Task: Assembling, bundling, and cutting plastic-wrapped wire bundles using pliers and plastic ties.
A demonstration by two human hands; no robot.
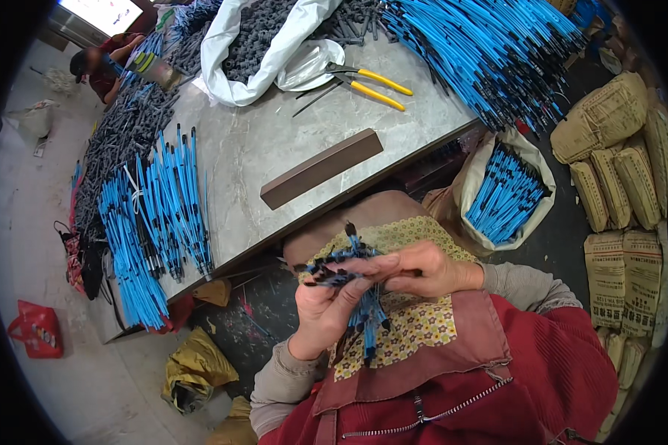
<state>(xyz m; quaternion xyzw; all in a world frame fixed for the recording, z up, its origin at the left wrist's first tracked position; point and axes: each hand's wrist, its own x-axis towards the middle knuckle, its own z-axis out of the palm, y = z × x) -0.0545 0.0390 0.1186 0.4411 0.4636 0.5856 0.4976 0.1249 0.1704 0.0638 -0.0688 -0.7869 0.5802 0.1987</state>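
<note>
Over my lap, my left hand [325, 308] is closed around a bundle of thin blue cables [369, 326] with black ends. Some of the cables stand up and down, while others lie crosswise with their black tips pointing left. My right hand [432, 267] meets the bundle from the right, its fingers closed on it. A small black end shows between that thumb and the fingers. Exactly which cables the right fingers grip is hidden. Beneath the hands lies a brown apron [471, 326] with a flowered yellow panel.
On the grey table [234, 170] are a brown bar [323, 169], yellow-handled cutters [378, 87], a white sack [230, 85] among dark grey pieces, and blue cable piles [490, 55]. A cable-filled sack [501, 196] stands right, near stacked brown packages [608, 119]. Another person [100, 74] sits far left.
</note>
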